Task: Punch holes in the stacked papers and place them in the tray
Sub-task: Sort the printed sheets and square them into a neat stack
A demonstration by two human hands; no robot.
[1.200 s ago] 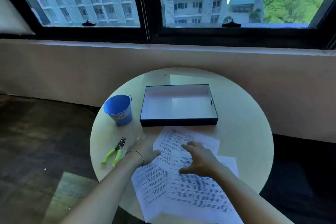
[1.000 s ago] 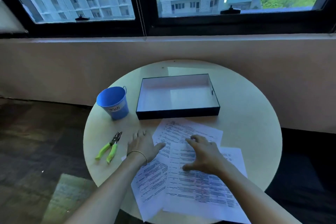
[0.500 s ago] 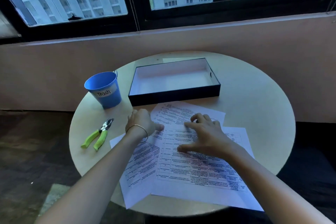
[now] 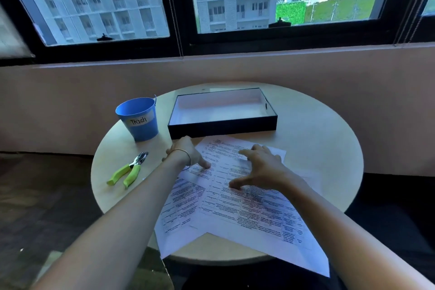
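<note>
- Right hand (image 4: 261, 168): released, fingers spread wide. The fingertips (image 4: 243, 152) and thumb tip rest on the top sheet, and the palm is arched clear of the paper. It grasps nothing.
- Left hand (image 4: 186, 150): positioned at the left edge of the papers (image 4: 235, 209), with the thumb tip pressed down on the printed surface. The other fingers bend away behind the back of the hand. Whether they pinch the sheet edge or simply curl cannot be determined.
- A thin bangle (image 4: 181, 149) encircles the left wrist.
- Papers: flat white sheets printed with ruled tables of dense text. They are fanned out and not aligned. They lie on the near half of the table (image 4: 317, 148), just in front of the tray (image 4: 221, 128), and their near corners overhang the table's near edge.
- Tray: shallow and rectangular, with dark outer walls and a smooth white interior. It sits at the far centre of the table.
- Hole punch (image 4: 128, 170): plier type, with a bare metal head and lime-green handles. It lies flat to the left of the left forearm, apart from the papers.
- Bucket (image 4: 141, 125): blue, round and tapered, upright, with a white label reading "Trash". It stands just left of the tray.
- Table: round, with a smooth, pale matte top.
</note>
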